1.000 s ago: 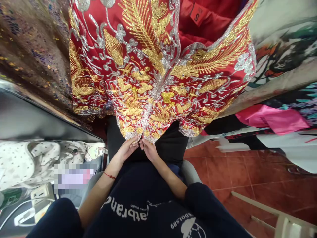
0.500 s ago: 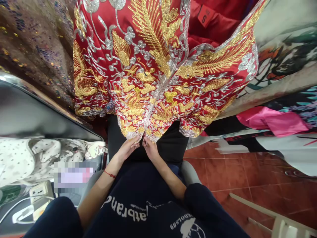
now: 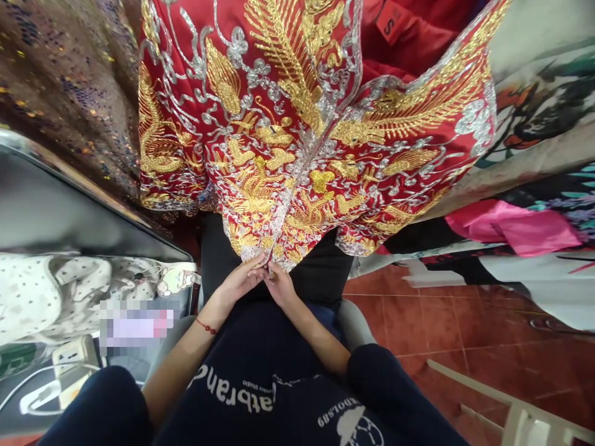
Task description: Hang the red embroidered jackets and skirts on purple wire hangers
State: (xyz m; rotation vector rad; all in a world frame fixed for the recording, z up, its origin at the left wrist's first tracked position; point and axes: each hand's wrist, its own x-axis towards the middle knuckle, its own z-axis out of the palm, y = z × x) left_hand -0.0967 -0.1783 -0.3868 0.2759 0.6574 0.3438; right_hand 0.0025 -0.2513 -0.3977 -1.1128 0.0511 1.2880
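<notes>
A red jacket (image 3: 274, 142) with dense gold and silver embroidery hangs in front of me, its lower hem over my lap. A silver-trimmed front seam runs down its middle to the hem. My left hand (image 3: 245, 276) pinches the hem just left of that seam. Close beside it, my right hand (image 3: 280, 284) grips the hem on the other side, with its fingers almost touching the left ones. The fingertips partly hide the seam's lower end. At the open neckline shows a red size label (image 3: 389, 22) marked S.
A sequined brown cloth (image 3: 88, 93) hangs at the left above a dark grey panel (image 3: 69, 198). Dotted white fabric (image 3: 28, 294) and a power strip (image 3: 74, 362) lie below. Printed garments and a pink cloth (image 3: 515, 226) hang right, over red floor tiles. A pale stool (image 3: 525, 409) stands lower right.
The jacket's upper part and label have shifted slightly right and up in view. Both hands stay at the hem, a little lower and closer together.
</notes>
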